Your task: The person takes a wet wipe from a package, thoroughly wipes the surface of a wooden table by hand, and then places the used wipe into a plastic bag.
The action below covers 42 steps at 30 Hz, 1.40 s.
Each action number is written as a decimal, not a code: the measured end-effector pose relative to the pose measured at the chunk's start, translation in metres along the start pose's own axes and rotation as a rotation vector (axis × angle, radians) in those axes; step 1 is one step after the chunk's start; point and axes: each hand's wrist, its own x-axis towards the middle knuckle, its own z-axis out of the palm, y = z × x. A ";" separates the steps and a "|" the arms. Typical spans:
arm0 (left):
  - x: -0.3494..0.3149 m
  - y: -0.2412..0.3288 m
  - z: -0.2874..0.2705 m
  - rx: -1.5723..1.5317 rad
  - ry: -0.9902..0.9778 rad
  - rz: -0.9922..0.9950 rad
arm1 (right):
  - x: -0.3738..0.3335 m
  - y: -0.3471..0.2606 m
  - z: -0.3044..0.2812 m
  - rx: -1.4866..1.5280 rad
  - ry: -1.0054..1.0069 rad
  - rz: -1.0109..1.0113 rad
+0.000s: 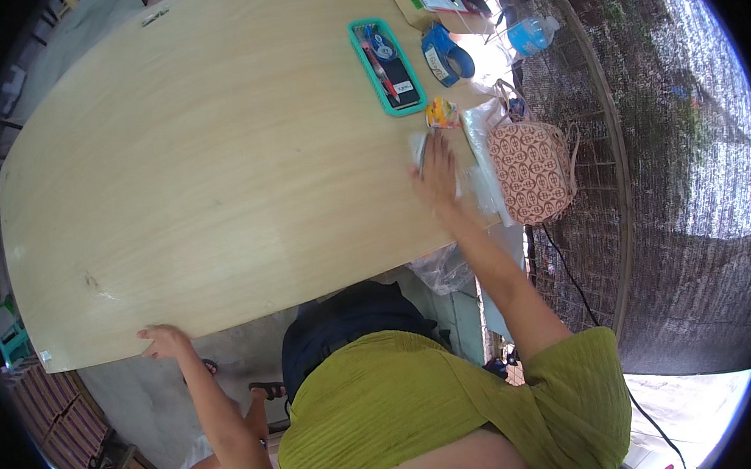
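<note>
My right hand [437, 172] lies low over the right end of the pale wooden table [219, 175], fingers stretched forward. Under it is a thin white cloth or tissue [418, 146], showing beside the fingers; the palm hides the rest. Just beyond the fingertips sits a small orange and yellow packet [442, 112]. At the near left edge of the table, my left hand [164, 341] grips the rim, with some fingers on top and others out of sight below.
A teal tray [420, 105] holding pens and a dark item stands beyond the right hand, with a blue tape dispenser [447, 57] alongside. A patterned pink bag [532, 171] and clear plastic [483, 148] border the right side. Farther back stands a water bottle [532, 36].
</note>
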 end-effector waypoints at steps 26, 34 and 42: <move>-0.020 0.019 -0.011 -0.110 -0.062 -0.032 | 0.003 -0.004 -0.005 0.145 0.072 0.118; -0.031 0.024 -0.011 -0.117 -0.019 0.013 | 0.007 0.005 0.003 0.089 0.024 0.140; 0.005 -0.019 -0.002 -0.096 -0.005 0.068 | 0.066 -0.154 -0.002 0.152 -0.040 -0.162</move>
